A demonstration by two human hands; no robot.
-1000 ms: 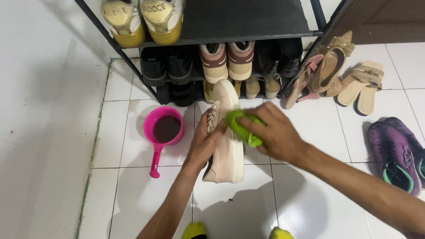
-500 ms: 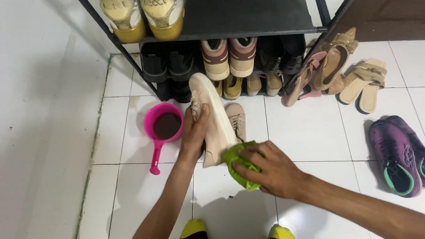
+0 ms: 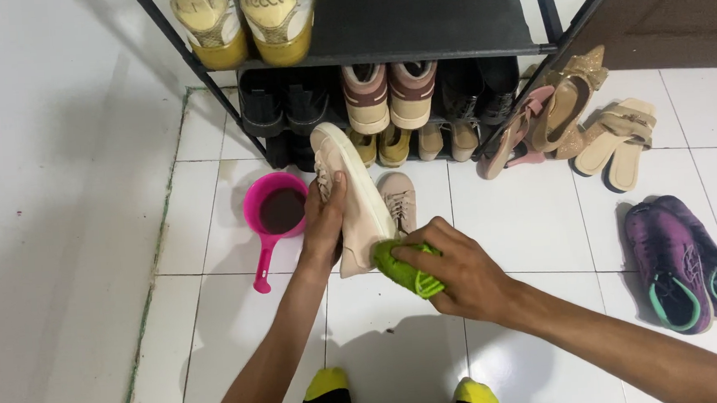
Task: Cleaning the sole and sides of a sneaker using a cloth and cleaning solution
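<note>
The left hand point(image 3: 324, 224) is clamped around a beige sneaker point(image 3: 355, 197), fingers wrapped over the laced upper, and holds it tilted on its side so that the pale sole edge faces the camera; the toe points toward 11 o'clock and the heel toward 6 o'clock, low over the white tiled floor point(image 3: 523, 217). The right hand point(image 3: 460, 271) is closed on a lime-green cloth point(image 3: 407, 267) and presses it against the heel end of that sneaker, so cloth and shoe are touching. Just beside the held shoe, at its 3 o'clock, the matching beige sneaker point(image 3: 398, 199) lies flat on the tiles, laces up.

At 9 o'clock from the left hand stands a pink dipper point(image 3: 275, 214) filled with dark water, its handle pointing toward 7 o'clock. At 12 o'clock stands a black shoe rack point(image 3: 415, 27), with white-and-gold sneakers point(image 3: 243, 23) on its upper shelf and brown-and-cream sneakers point(image 3: 390, 93) and black shoes on a lower one. Glittery gold flats point(image 3: 566, 101) lean against the rack's right leg, tan sandals point(image 3: 617, 143) lie next to them, and purple running shoes point(image 3: 685, 262) sit at 3 o'clock, well apart from the hands. Yellow-toed socks point(image 3: 328, 395) show at the bottom edge.
</note>
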